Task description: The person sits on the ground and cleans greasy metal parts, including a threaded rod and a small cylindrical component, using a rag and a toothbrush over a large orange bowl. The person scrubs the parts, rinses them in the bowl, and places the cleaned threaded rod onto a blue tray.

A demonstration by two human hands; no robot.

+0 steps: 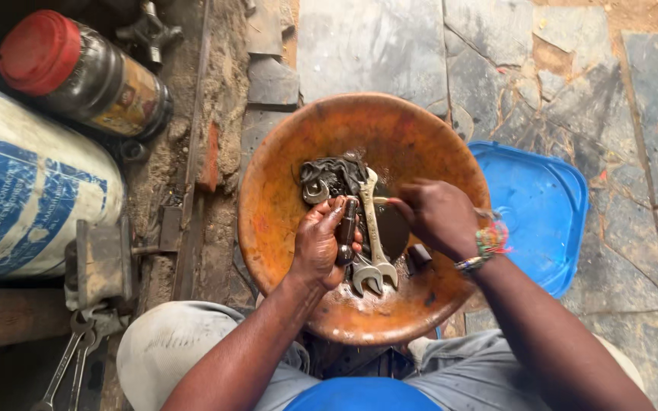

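My left hand [320, 243] is closed around a dark metal part [346, 228] held upright over a rust-orange basin [276, 205]. My right hand [439, 217] grips a thin brush-like tool [382, 201] whose tip points at that part. Two open-end wrenches [373, 243] lie in the basin just beside my left hand, and a dark oily rag with a ring-shaped metal piece [329, 179] rests behind them. Bead bracelets circle my right wrist.
A blue plastic lid [538, 213] lies right of the basin on stone slabs. At left are a white and blue drum [24, 198], a dark jar with a red cap [78, 72], a metal block [104, 262] and wrenches [70, 361] on the ground.
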